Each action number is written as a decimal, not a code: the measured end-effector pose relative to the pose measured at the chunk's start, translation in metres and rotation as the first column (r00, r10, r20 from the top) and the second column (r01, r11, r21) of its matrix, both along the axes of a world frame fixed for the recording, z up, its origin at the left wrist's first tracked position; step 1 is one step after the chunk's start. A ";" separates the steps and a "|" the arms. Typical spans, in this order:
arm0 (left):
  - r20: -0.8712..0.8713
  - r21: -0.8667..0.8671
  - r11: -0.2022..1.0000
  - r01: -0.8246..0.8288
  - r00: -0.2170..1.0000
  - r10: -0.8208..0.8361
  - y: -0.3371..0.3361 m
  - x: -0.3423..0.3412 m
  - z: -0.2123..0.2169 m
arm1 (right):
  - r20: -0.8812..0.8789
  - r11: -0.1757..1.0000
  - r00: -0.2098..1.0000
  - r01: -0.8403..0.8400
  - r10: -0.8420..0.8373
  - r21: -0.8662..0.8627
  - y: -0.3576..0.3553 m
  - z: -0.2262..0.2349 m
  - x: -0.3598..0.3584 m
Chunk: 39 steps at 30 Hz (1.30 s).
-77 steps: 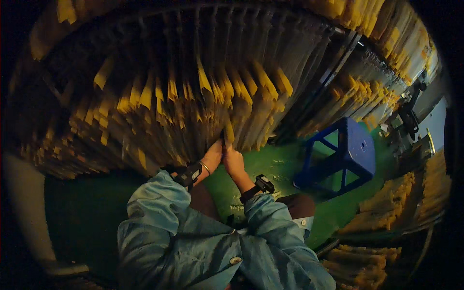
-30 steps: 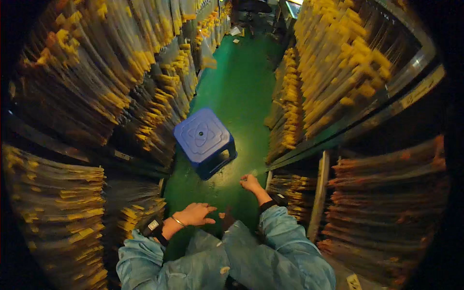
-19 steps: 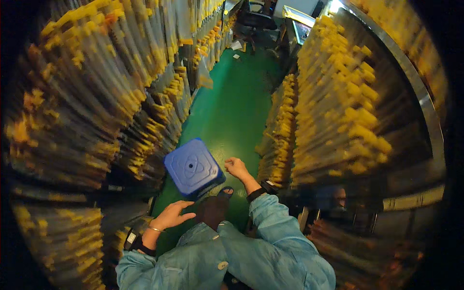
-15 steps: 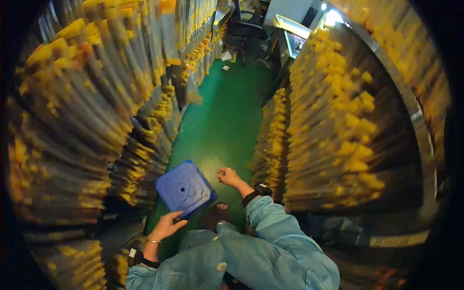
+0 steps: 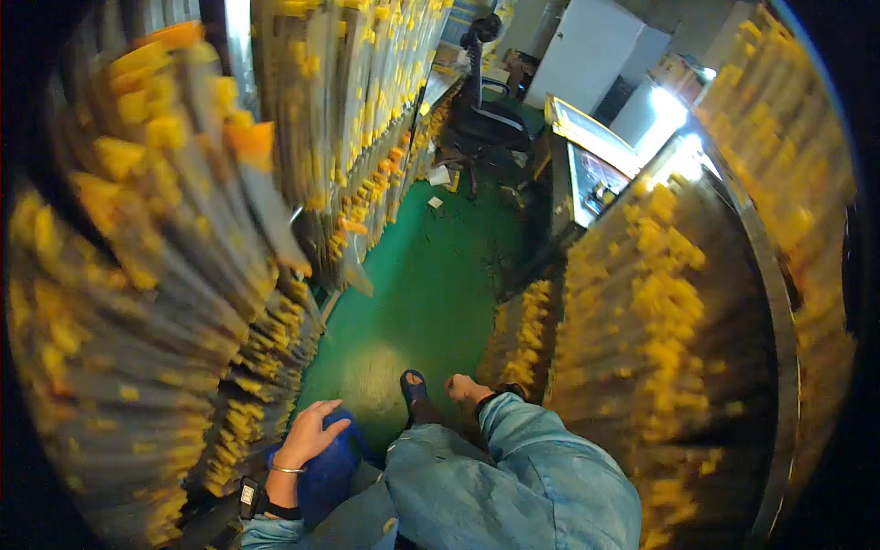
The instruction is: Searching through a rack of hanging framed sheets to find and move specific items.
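Observation:
My left hand (image 5: pixel 310 434) lies on top of a blue plastic stool (image 5: pixel 328 477) at the lower left, fingers curled over its far edge. A bracelet and a dark wristwatch sit on that wrist. My right hand (image 5: pixel 466 388) is held in front of me as a loose fist with nothing in it, close to the shelf of yellow-tagged bundles (image 5: pixel 660 312) on the right. My foot in a dark sandal (image 5: pixel 412 390) is on the green floor (image 5: pixel 431 284) between the two hands. Both sleeves are blue denim.
Tall racks of yellow-tagged bundles (image 5: pixel 174 229) line both sides of a narrow green aisle. At its far end stand a black office chair (image 5: pixel 486 105), a glass-topped counter (image 5: pixel 591 174) and a white cabinet (image 5: pixel 596 55). Paper scraps (image 5: pixel 440 179) lie on the floor there.
The view has swung from the left rack to look down the aisle. The blue stool went from ahead of me to my lower left, and my left hand has come down onto it.

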<state>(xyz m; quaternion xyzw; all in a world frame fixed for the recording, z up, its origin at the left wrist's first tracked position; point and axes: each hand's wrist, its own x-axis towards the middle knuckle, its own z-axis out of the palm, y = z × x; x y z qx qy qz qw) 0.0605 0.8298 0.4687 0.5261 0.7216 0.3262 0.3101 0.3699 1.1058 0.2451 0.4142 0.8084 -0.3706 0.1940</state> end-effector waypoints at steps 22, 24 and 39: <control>0.168 0.034 0.659 0.751 0.646 -0.745 0.708 0.016 0.034 | -0.324 0.557 0.541 0.829 -0.776 0.050 0.442 0.078 -0.012; 0.140 0.104 0.581 0.808 0.566 -0.812 0.771 0.015 0.030 | -0.578 0.405 0.363 0.912 -0.731 0.061 0.466 0.074 -0.002; 0.160 0.072 0.169 0.983 0.156 -0.975 1.060 0.085 0.041 | -0.789 -0.459 -0.391 0.874 -0.474 -0.157 0.590 0.186 -0.006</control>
